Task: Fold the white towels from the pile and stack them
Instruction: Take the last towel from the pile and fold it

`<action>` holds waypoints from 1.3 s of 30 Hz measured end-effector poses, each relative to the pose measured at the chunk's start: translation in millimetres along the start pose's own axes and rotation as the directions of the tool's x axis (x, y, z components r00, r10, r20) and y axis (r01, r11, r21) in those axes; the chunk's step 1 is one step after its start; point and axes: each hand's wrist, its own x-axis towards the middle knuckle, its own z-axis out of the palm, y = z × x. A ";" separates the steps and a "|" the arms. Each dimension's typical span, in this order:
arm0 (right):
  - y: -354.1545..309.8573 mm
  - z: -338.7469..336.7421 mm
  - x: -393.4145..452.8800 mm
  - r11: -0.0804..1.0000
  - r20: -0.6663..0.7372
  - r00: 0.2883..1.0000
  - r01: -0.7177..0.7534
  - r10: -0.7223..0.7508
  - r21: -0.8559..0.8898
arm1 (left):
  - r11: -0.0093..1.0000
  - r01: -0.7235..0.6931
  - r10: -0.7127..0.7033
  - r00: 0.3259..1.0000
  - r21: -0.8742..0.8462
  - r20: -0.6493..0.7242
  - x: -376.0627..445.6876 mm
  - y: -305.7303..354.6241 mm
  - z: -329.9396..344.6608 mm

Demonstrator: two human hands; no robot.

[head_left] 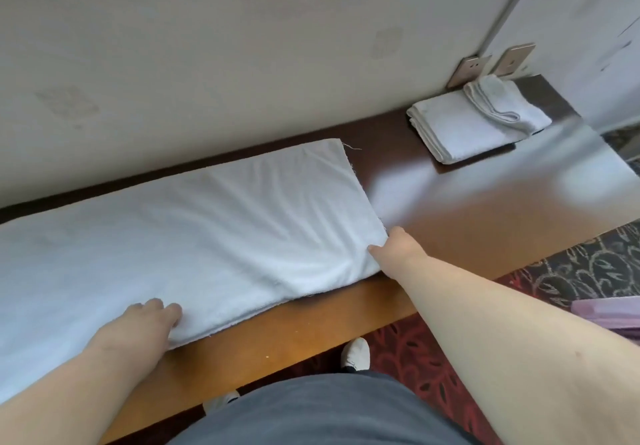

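From the head view, a long white towel [180, 233] lies flat along the wooden table [450, 209], reaching from the left edge of the picture to about the middle. It looks already doubled lengthwise, since 2 layers show at its near edge.

The right hand [394, 250] is at the towel's near right corner, fingers curled in and pinching that corner, with creases fanning out from the grip. The left hand [145, 323] sits at about 7 o'clock from it, on the towel's near edge, fingers bent over and tucked under the hem, holding the cloth.

At roughly 1 o'clock, well apart from this towel and against the wall [242, 63], sits a stack of folded towels [474, 122]; I make out about 2 pieces, the upper one smaller.

My reading: part of the job is done, this towel is midway, needing its crosswise folds before joining the stack. No unfolded pile is in view, so how many remain cannot be told.
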 end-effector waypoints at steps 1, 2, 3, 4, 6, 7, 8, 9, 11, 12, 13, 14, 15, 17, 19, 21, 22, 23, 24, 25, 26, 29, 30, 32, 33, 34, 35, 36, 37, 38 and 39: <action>0.3 -0.8 5.2 0.999 0.024 0.999 0.040 -0.039 -0.006 | 0.999 0.029 -0.030 0.999 0.020 0.021 -1.7 1.3 -0.5; 1.7 -2.2 9.3 0.997 0.034 0.997 0.075 -0.075 -0.010 | 0.998 0.050 -0.051 0.998 0.028 0.048 -3.6 1.7 -0.9; 4.6 -4.5 12.6 0.995 0.035 0.994 0.101 -0.100 -0.023 | 0.997 0.064 -0.066 0.995 0.032 0.069 -5.9 0.8 -1.4; 8.1 -7.0 15.7 0.993 0.030 0.993 0.116 -0.115 -0.037 | 0.996 0.080 -0.082 0.994 0.026 0.077 -8.0 -1.4 -1.3; 14.3 -11.7 21.2 0.989 0.026 0.991 0.129 -0.128 -0.069 | 0.994 0.111 -0.111 0.990 0.001 0.084 -11.5 -5.2 0.1; 15.0 -13.2 23.4 0.988 0.034 0.991 0.129 -0.127 -0.085 | 0.992 0.123 -0.122 0.989 -0.005 0.082 -13.8 -5.5 0.6; 13.9 -14.6 24.6 0.987 0.047 0.991 0.126 -0.122 -0.100 | 0.991 0.133 -0.132 0.988 -0.009 0.079 -15.2 -5.3 2.1; 10.8 -16.6 24.8 0.986 0.057 0.992 0.121 -0.116 -0.116 | 0.989 0.145 -0.143 0.987 -0.019 0.073 -16.2 -4.7 4.3; 2.4 -21.7 22.0 0.976 0.006 0.991 0.135 -0.136 -0.169 | 0.982 0.174 -0.170 0.984 -0.074 0.058 -18.4 -3.0 10.6; -1.3 -23.8 19.8 0.953 -0.058 0.977 0.186 -0.205 -0.240 | 0.975 0.184 -0.180 0.983 -0.126 0.044 -20.0 -2.8 15.2; -5.0 -23.7 16.3 0.903 -0.110 0.940 0.271 -0.323 -0.332 | 0.965 0.186 -0.184 0.983 -0.183 0.027 -22.7 -3.0 20.4; -8.8 -21.1 11.7 0.829 -0.123 0.879 0.378 -0.462 -0.413 | 0.953 0.186 -0.188 0.982 -0.239 0.011 -26.5 -3.9 25.6; -13.4 -16.1 5.3 0.744 -0.091 0.806 0.489 -0.585 -0.456 | 0.941 0.188 -0.195 0.981 -0.280 0.005 -31.5 -5.1 30.2; -23.1 1.3 -11.8 0.596 0.108 0.707 0.659 -0.699 -0.458 | 0.919 0.217 -0.225 0.974 -0.329 0.014 -41.5 -9.7 40.9; -29.8 22.5 -29.7 0.517 0.330 0.676 0.726 -0.659 -0.454 | 0.891 0.269 -0.276 0.960 -0.365 0.033 -50.5 -16.8 51.6; -38.0 36.4 -41.0 0.488 0.413 0.721 0.686 -0.557 -0.540 | 0.881 0.267 -0.275 0.961 -0.392 0.037 -58.6 -26.8 61.9; -45.6 40.1 -46.1 0.491 0.398 0.762 0.639 -0.511 -0.593 | 0.878 0.251 -0.262 0.965 -0.408 0.030 -62.4 -32.6 66.6; -55.4 43.1 -51.9 0.493 0.370 0.800 0.588 -0.472 -0.642 | 0.874 0.238 -0.256 0.967 -0.424 0.016 -65.9 -38.9 70.5; -67.8 46.4 -58.3 0.483 0.349 0.830 0.542 -0.435 -0.688 | 0.867 0.235 -0.260 0.966 -0.438 0.003 -69.5 -46.2 73.5; -81.4 50.8 -65.9 0.467 0.336 0.852 0.506 -0.401 -0.726 | 0.858 0.240 -0.270 0.963 -0.453 -0.001 -72.8 -54.6 76.5; -94.4 56.9 -74.1 0.453 0.329 0.865 0.484 -0.380 -0.748 | 0.848 0.250 -0.280 0.960 -0.467 0.006 -75.4 -63.4 79.5; -130.2 92.5 -106.3 0.457 0.368 0.819 0.557 -0.439 -0.694 | 0.797 0.336 -0.339 0.937 -0.502 0.090 -83.4 -96.0 92.0; -139.4 108.4 -119.1 0.464 0.389 0.789 0.601 -0.476 -0.651 | 0.760 0.365 -0.358 0.926 -0.537 0.123 -84.5 -106.5 95.9; -155.7 142.1 -144.7 0.463 0.427 0.728 0.676 -0.536 -0.573 | 0.611 0.419 -0.412 0.893 -0.672 0.183 -82.6 -124.2 101.2; -163.4 159.6 -156.1 0.457 0.435 0.706 0.700 -0.559 -0.548 | 0.491 0.446 -0.452 0.865 -0.748 0.219 -81.0 -132.5 103.1; -171.1 176.4 -166.2 0.455 0.433 0.687 0.718 -0.583 -0.526 | 0.361 0.467 -0.493 0.830 -0.807 0.260 -78.8 -140.6 105.0; -178.6 191.2 -175.3 0.460 0.424 0.671 0.734 -0.609 -0.500 | 0.242 0.478 -0.517 0.800 -0.844 0.305 -76.2 -148.3 107.3; -186.4 204.6 -183.8 0.465 0.412 0.654 0.749 -0.635 -0.472 | 0.144 0.481 -0.518 0.781 -0.865 0.348 -73.7 -155.3 109.5; -193.8 216.8 -191.6 0.466 0.403 0.638 0.763 -0.656 -0.449 | 0.070 0.478 -0.507 0.773 -0.876 0.382 -71.3 -161.0 111.3; -200.9 227.7 -198.4 0.461 0.403 0.624 0.774 -0.670 -0.433 | 0.012 0.472 -0.497 0.768 -0.882 0.404 -70.0 -165.4 112.6; -207.4 237.2 -204.1 0.454 0.410 0.613 0.783 -0.675 -0.424 | -0.041 0.467 -0.496 0.758 -0.883 0.424 -69.3 -168.8 113.9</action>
